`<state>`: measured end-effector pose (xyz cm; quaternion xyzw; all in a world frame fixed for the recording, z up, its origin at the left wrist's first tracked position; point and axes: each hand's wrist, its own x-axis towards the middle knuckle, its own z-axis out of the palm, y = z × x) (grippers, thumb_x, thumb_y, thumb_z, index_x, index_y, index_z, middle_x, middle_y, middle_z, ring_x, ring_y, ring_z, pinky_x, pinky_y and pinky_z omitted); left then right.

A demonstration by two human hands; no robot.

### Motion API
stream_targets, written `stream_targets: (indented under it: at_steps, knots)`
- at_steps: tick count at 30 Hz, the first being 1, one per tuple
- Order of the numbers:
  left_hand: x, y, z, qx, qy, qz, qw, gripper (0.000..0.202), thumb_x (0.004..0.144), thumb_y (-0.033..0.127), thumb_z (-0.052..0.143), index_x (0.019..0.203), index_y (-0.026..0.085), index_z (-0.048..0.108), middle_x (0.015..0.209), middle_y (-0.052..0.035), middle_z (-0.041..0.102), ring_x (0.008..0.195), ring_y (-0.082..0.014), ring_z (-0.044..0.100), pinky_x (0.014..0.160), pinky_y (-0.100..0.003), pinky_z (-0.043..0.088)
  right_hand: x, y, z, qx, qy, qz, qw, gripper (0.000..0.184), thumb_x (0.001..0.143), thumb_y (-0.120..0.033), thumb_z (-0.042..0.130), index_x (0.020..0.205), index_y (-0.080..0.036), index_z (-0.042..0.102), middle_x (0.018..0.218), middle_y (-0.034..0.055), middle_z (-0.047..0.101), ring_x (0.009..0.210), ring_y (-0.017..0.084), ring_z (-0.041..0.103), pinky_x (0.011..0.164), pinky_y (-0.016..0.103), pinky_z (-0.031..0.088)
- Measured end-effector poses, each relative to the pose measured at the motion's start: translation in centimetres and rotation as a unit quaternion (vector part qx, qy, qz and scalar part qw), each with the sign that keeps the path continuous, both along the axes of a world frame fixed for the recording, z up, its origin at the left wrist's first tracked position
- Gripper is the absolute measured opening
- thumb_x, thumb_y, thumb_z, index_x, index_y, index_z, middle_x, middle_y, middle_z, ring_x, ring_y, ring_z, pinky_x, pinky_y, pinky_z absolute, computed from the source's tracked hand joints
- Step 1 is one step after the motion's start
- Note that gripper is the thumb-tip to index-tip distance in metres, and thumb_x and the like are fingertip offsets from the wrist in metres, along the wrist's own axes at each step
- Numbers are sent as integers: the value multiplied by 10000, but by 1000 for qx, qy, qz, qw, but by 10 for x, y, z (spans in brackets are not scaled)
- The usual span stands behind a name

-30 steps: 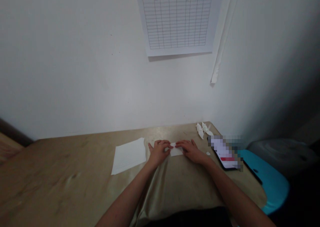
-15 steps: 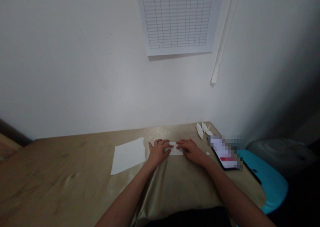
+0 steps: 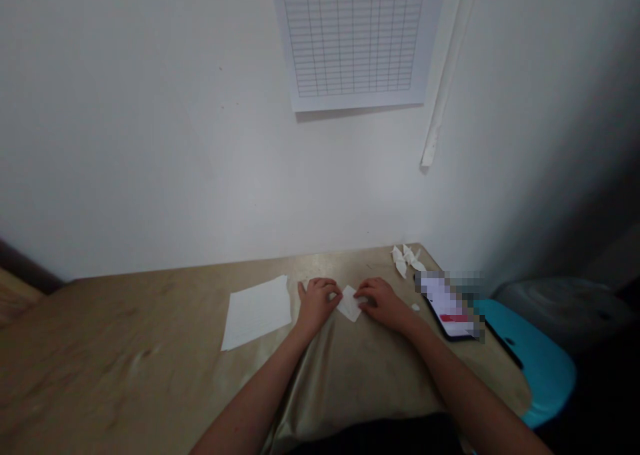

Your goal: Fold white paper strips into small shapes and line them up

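In the head view, a printed sheet (image 3: 356, 48) is hanging at the top centre of the frame, showing a ruled grid whose row of headings is too small and blurred to read; the phone (image 3: 445, 311) at right is showing a pale screen with a red patch, much of it being hidden by pixelation. Compared with half a second ago, the small white paper (image 3: 351, 305) is now lying cornerwise — one point facing the bottom of the frame — where it was lying squarely, just below and right of the centre. The left hand (image 3: 319, 301) is bringing thumb and forefinger together on its left corner; the right hand (image 3: 381, 300) is curling its fingers at the right corner, though I cannot tell whether they are pinching it. A larger white sheet (image 3: 257, 313) is lying to the left, folded paper pieces (image 3: 407, 260) are resting near the far right corner, and a scrap (image 3: 415, 307) is sitting beside the right wrist. A brownish, creased covering (image 3: 150, 355) is spreading over the table, a plain pale wall (image 3: 150, 141) is rising behind, and a turquoise seat (image 3: 547, 368) is showing at lower right.
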<state>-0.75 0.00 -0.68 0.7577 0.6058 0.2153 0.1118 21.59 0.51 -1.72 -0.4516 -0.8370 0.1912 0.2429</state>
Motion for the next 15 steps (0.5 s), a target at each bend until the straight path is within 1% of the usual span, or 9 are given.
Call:
stream_targets:
  at_steps: [4,7,11,15]
  knots:
    - [2,-2,2,-4,15,-2,1000,94,888,363,661,898,317,743,1284,20,677,1275,-264,498,1143,-709,73,-6,3,0,-1,0,-29,1000,193,926,-234,570,1008,-207,743,1070,65,683,1084,212,572,1026,373,377]
    - [3,-5,6,-10,32,-1,999,95,877,374,672,918,311,731,1314,18,661,1288,-273,490,1144,-721,63,-11,3,0,5,-13,-60,998,178,931,-236,566,983,-218,736,1055,59,676,1083,210,568,1050,397,337]
    - [5,-8,12,-20,44,-9,999,143,845,392,707,958,305,708,1342,11,648,1305,-292,480,1133,-748,67,-14,1,1,10,-41,-100,994,175,919,-249,582,1019,-260,726,1093,51,650,1134,224,535,1092,436,273]
    - [6,-9,14,-31,56,-17,998,216,808,434,735,963,289,694,1385,-10,617,1331,-320,457,1124,-767,83,-14,-1,3,1,-50,-109,993,188,895,-282,611,1046,-282,722,1124,51,631,1168,241,508,1102,447,259]
